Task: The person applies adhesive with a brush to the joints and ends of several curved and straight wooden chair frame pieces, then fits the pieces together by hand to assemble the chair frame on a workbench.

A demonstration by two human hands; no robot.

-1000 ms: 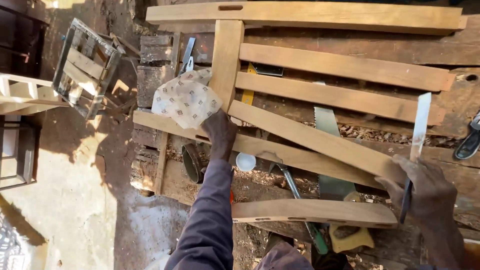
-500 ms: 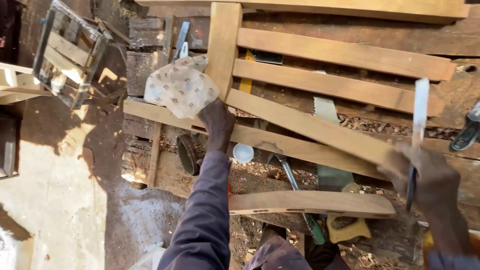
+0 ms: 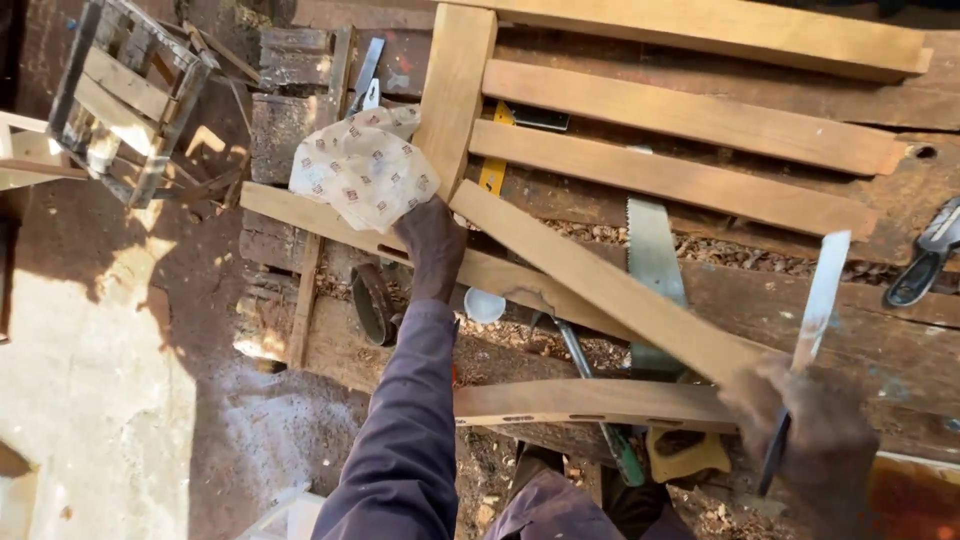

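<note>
The workbench is largely covered by a slatted wooden frame. Narrow gaps are left between its upper slats; these are partly blocked by a handsaw blade lying beneath and by wood shavings. A diagonal slat crosses the lower opening, which is divided by it into two wedges. The left wedge is occupied by the left hand and a patterned cloth. Below the frame, passage is obstructed by a small white cup, a dark ring and a curved wooden piece. At the right edge, space is taken by the right hand and the flat blade held in it. Open floor is available left of the bench, bounded above by a small wooden crate.
</note>
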